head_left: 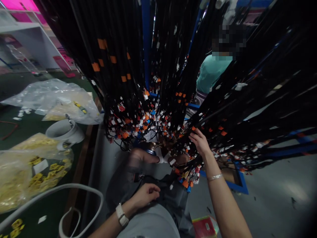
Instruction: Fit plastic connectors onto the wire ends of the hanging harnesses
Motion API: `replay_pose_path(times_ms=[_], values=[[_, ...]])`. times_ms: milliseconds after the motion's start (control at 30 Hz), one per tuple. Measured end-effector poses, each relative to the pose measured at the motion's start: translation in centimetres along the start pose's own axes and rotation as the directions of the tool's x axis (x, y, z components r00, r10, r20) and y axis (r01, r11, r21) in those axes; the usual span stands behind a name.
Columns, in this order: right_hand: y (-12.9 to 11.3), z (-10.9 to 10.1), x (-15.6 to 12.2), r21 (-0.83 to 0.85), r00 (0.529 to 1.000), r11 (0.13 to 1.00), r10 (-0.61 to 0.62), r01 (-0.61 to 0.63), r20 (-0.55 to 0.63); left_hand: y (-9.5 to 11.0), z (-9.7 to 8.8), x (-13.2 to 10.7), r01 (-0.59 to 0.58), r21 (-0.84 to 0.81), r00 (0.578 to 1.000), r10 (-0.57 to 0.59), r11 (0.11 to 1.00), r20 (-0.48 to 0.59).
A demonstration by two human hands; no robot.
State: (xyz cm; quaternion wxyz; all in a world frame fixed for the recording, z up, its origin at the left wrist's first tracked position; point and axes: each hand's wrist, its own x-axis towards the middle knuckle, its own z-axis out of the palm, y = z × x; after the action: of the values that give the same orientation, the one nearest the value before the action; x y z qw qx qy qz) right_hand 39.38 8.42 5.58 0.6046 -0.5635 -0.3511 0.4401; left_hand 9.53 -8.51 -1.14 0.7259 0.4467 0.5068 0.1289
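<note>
Bundles of black wire harnesses (148, 82) hang from above, their lower ends full of small white, orange, red and blue connectors (138, 122). My right hand (200, 142) reaches up into the connectors on the right bundle, its fingers curled among the wires. My left hand (146, 195), with a white wristwatch, rests low on my lap with its fingers pinched on thin black wires (153, 180) that lie across dark cloth. A blurred dark shape (138, 158) lies just above my left hand.
A green bench (27, 125) at left carries clear plastic bags (52, 96), bags of yellow parts (24, 165), a white cup (64, 132) and a grey hose (74, 191). Another person in a teal shirt (210, 72) sits behind the harnesses. A blue frame (237, 185) stands on the grey floor.
</note>
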Motion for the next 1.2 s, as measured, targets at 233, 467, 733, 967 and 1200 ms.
replay_pose_path(times_ms=[233,467,733,967,1200], values=[[2.7,3.9,-0.1,-0.067,0.986,0.995,0.077,-0.067,0.151,-0.4,-0.5,0.0,-0.005,-0.023,0.999,0.004,1.0,-0.041],[4.0,6.3,-3.1,0.013,0.94,0.989,0.134,-0.145,0.313,-0.7,-1.9,-1.0,0.032,-0.047,0.994,-0.037,0.998,-0.103],[8.0,6.4,-7.2,-0.082,0.915,0.957,0.291,-0.28,0.28,-0.1,-2.6,-0.9,-0.043,-0.051,0.991,0.036,0.998,-0.133],[10.2,6.7,-8.6,0.027,0.914,0.921,0.381,-0.388,0.143,-0.7,-3.5,-1.4,-0.028,-0.093,0.979,0.008,0.995,-0.203],[9.6,6.9,-11.0,0.189,0.882,0.863,0.443,-0.468,0.16,-0.7,-4.6,-1.2,-0.066,-0.245,0.969,0.003,0.967,-0.247]])
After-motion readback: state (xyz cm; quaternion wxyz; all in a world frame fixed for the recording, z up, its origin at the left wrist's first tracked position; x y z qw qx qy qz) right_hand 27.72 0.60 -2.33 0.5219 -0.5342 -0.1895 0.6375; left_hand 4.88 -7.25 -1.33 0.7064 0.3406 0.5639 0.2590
